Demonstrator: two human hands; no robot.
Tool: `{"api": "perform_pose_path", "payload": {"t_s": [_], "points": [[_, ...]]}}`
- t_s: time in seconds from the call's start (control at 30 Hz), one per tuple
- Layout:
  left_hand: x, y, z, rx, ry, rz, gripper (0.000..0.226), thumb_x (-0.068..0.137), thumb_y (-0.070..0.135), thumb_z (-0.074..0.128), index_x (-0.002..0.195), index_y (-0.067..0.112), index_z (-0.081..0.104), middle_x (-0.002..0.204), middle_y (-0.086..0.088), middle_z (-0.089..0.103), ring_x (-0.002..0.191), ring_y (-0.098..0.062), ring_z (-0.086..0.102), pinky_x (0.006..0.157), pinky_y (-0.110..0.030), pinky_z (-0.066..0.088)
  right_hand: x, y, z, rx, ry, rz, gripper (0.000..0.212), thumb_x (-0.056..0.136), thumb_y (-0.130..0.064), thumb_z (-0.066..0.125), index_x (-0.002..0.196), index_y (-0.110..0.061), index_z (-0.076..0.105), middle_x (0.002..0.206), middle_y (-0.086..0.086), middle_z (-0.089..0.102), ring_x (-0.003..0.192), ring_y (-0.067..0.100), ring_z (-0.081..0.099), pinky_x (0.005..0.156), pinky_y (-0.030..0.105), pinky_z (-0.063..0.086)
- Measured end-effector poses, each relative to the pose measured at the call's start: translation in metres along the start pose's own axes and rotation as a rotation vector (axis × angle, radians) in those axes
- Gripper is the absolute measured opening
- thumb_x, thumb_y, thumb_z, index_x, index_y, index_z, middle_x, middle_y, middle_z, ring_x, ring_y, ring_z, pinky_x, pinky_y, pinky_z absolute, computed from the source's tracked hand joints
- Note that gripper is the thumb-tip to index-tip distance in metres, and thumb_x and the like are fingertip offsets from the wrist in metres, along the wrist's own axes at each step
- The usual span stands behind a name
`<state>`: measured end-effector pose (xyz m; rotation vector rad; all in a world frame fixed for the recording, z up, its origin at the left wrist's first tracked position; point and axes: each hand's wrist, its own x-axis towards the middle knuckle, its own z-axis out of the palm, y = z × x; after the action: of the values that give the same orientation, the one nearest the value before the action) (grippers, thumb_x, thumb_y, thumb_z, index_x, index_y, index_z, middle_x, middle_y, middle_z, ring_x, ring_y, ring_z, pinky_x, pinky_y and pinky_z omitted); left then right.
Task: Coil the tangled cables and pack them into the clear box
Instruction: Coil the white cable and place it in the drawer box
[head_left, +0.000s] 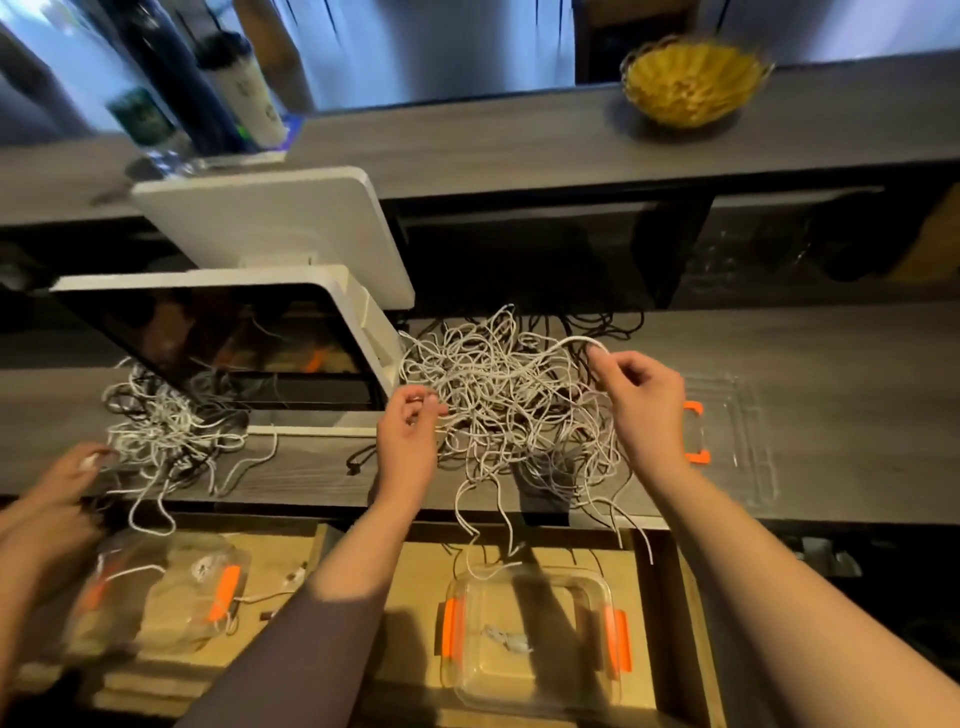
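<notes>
A big tangle of white cables (511, 405) lies on the dark wooden counter, with loose ends hanging over its front edge. My left hand (408, 441) pinches a strand at the tangle's left side. My right hand (641, 410) pinches a thicker white strand at the upper right and lifts it in an arc. The clear box (532, 636) with orange clips stands open on a lower wooden shelf, just below the tangle; a small white item lies inside it. The box's clear lid (737, 441) rests on the counter to the right of my right hand.
Another person's hands (67, 478) work a second cable tangle (166, 426) at the left, above a second clear box (171, 592). A white screen device (270, 312) stands between the tangles. A yellow woven bowl (691, 83) sits on the upper ledge. Black cables (597, 319) trail behind.
</notes>
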<state>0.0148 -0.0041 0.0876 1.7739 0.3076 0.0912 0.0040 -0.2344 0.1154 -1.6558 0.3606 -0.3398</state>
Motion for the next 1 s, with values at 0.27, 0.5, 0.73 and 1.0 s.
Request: {"api": "perform_pose_path", "payload": {"t_s": [0.27,0.5,0.73,1.0], "points": [[-0.011,0.098,0.000,-0.265,0.104,0.113,0.009,0.099,0.015,0.061,0.098,0.020,0.068,0.071,0.002,0.068,0.064,-0.008,0.064,0.063,-0.018,0.053,0.000,-0.047,-0.026,0.086,0.003,-0.033,0.024,0.099,-0.028,0.059,0.082,-0.019,0.074,0.050,-0.003,0.046,0.050,0.014,0.044,0.050,0.023,0.039],[-0.048,0.137,0.000,-0.263,0.076,0.166,0.019,0.103,0.027,0.052,0.100,0.020,0.070,0.055,0.008,0.037,0.047,-0.007,0.028,0.041,-0.021,0.022,-0.007,-0.093,-0.050,0.155,-0.065,-0.056,0.025,0.099,-0.029,0.058,0.089,-0.015,0.075,0.046,-0.007,0.043,0.044,0.011,0.040,0.050,0.030,0.037],[-0.112,0.119,0.008,-0.029,-0.077,0.152,0.040,0.105,0.032,0.044,0.078,0.012,0.064,0.054,0.010,0.031,0.044,-0.008,0.027,0.046,-0.014,0.031,-0.034,-0.091,-0.063,0.076,-0.294,0.007,0.019,0.098,-0.037,0.055,0.098,-0.024,0.069,0.081,-0.007,0.065,0.076,0.009,0.059,0.081,0.032,0.051],[-0.155,0.100,0.021,0.096,-0.273,0.125,0.028,0.102,0.031,0.054,0.083,0.024,0.074,0.069,-0.003,0.067,0.066,-0.015,0.056,0.067,-0.028,0.042,-0.104,-0.076,-0.064,-0.166,-0.749,-0.075,0.020,0.098,-0.037,0.055,0.095,-0.023,0.070,0.078,0.000,0.069,0.070,0.023,0.063,0.069,0.037,0.051]]}}
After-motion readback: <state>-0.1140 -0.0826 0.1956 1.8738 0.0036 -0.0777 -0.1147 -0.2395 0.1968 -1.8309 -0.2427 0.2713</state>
